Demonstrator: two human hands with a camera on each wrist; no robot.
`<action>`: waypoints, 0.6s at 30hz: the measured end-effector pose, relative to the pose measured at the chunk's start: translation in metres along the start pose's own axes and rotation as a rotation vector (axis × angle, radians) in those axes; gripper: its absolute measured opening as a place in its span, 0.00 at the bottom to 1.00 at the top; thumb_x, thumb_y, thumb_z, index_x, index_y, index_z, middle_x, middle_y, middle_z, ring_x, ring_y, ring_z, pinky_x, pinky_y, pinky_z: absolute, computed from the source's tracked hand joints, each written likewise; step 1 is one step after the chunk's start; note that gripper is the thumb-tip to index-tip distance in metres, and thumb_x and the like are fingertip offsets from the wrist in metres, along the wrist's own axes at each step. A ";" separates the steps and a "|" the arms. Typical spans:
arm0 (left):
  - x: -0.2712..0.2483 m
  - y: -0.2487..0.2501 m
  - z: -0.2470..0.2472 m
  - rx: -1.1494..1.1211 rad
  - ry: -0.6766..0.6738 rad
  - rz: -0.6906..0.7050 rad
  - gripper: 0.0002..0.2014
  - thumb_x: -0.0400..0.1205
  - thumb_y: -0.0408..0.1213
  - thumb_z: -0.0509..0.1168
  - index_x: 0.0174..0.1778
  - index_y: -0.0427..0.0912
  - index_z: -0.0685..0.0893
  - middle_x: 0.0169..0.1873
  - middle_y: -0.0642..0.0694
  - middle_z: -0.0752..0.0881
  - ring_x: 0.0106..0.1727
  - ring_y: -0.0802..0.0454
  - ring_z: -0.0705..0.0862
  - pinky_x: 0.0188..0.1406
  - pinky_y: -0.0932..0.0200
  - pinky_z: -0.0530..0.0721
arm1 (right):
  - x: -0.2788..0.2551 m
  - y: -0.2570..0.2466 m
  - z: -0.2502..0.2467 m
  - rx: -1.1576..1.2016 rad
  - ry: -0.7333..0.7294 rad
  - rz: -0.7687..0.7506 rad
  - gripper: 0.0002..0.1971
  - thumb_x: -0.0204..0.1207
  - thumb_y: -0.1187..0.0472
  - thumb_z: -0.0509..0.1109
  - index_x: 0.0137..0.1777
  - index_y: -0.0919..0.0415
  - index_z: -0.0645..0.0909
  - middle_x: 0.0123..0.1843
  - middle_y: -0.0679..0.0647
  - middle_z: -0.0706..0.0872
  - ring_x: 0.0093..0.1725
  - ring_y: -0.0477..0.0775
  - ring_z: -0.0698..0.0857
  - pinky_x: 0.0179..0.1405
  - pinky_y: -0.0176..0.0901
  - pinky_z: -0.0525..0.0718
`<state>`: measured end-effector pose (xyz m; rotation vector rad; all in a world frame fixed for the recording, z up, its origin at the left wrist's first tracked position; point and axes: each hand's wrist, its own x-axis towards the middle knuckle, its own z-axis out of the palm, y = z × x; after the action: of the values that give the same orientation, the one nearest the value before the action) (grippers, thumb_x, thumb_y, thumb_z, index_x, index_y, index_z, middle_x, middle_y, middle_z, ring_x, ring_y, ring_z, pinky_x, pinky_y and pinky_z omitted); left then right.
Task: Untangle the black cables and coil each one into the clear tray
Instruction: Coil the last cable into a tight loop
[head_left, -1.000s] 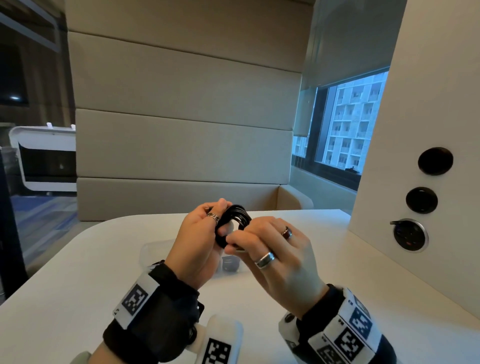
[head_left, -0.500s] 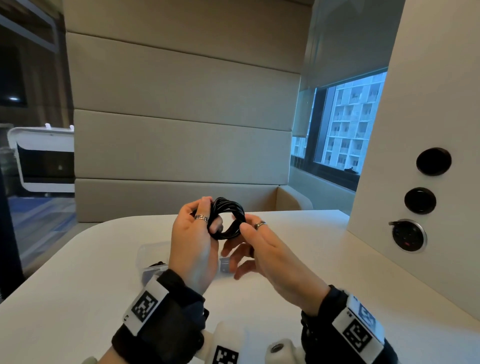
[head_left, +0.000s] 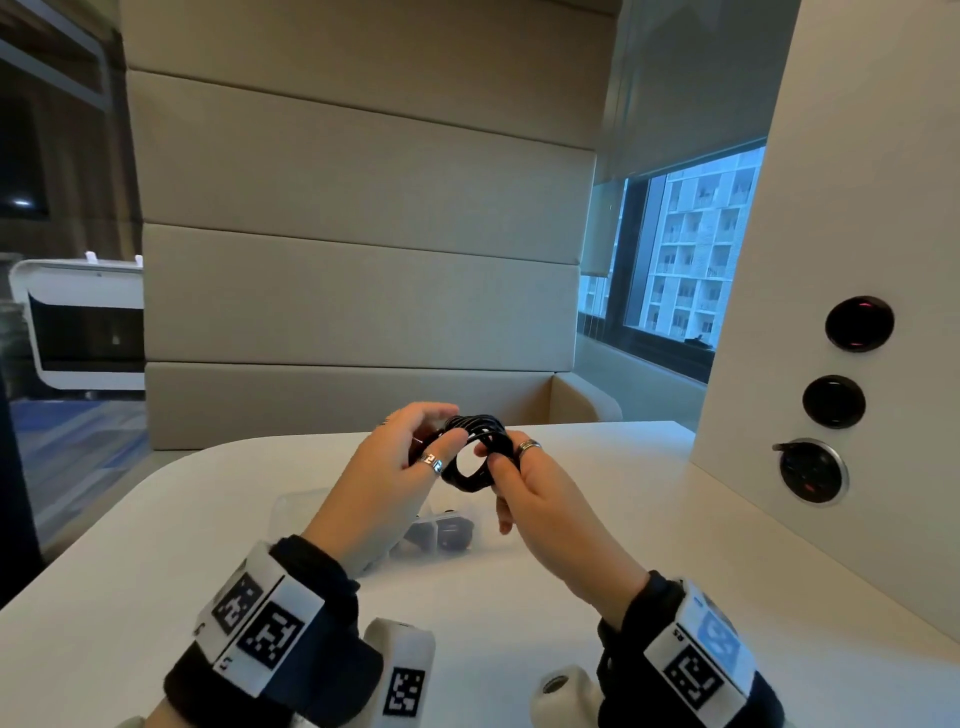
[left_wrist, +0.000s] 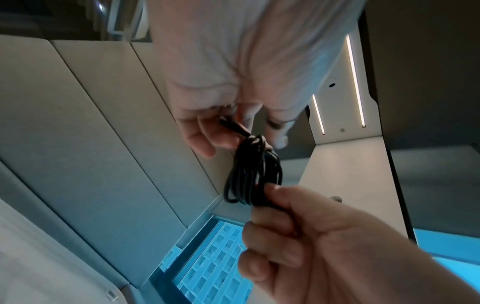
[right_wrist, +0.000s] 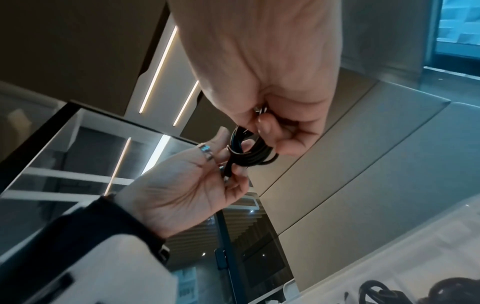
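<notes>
Black loops of the coiled cable (head_left: 475, 451) are sitting up between both sets of fingertips, lifted clear above the table (head_left: 597, 519), and the grip is changing as we watch. A second ago the right hand (head_left: 540, 499) was folded over the bundle with the left hand (head_left: 384, 478); half a second ago it was opening out under the ring; now it is closing back in, thumb and forefinger pinching the near right side of the coil while the other fingers curl loosely below it.

The left hand is doing the finer work. From the right wrist view its fingertips (right_wrist: 233, 174) are nipping the cable's loose plug end (right_wrist: 227, 172), which is poking out just beside the loops, and its thumb is resting against the coil's left edge. From the left wrist view the same end is lying across those fingers and running straight into the top of the bundle.

So the winding looks finished, and I judge the tail is being tucked or wrapped to lock the coil. The clear tray (head_left: 291, 512) is waiting directly beneath the fingers, partly hidden by the left wrist, with dark cable (head_left: 447, 535) already lying in it. If that end slips free, the loops are likely springing open, so the pinch needs holding through the drop.
</notes>
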<state>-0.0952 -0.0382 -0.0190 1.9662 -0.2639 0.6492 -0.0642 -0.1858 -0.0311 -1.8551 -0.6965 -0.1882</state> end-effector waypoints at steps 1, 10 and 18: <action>0.001 0.000 -0.001 0.104 -0.012 0.033 0.07 0.83 0.44 0.59 0.55 0.53 0.79 0.47 0.54 0.81 0.48 0.61 0.80 0.45 0.65 0.78 | -0.001 0.000 0.001 -0.041 0.017 -0.041 0.11 0.86 0.62 0.53 0.49 0.46 0.73 0.30 0.42 0.74 0.27 0.40 0.73 0.34 0.38 0.75; 0.003 -0.003 0.000 0.224 0.152 0.094 0.08 0.85 0.42 0.54 0.49 0.42 0.74 0.38 0.54 0.76 0.39 0.62 0.73 0.36 0.76 0.70 | -0.003 -0.005 0.001 0.156 -0.060 -0.117 0.12 0.85 0.63 0.54 0.59 0.44 0.73 0.28 0.43 0.82 0.37 0.46 0.83 0.45 0.36 0.82; -0.004 0.003 0.019 -0.151 -0.019 -0.074 0.17 0.77 0.55 0.56 0.57 0.51 0.74 0.50 0.55 0.79 0.50 0.69 0.78 0.49 0.72 0.74 | -0.007 -0.005 0.005 -0.219 0.067 -0.153 0.07 0.86 0.59 0.51 0.58 0.47 0.68 0.38 0.49 0.81 0.33 0.43 0.78 0.33 0.37 0.76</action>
<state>-0.0939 -0.0565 -0.0257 1.8294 -0.2431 0.5471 -0.0736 -0.1832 -0.0326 -1.9934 -0.7976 -0.4391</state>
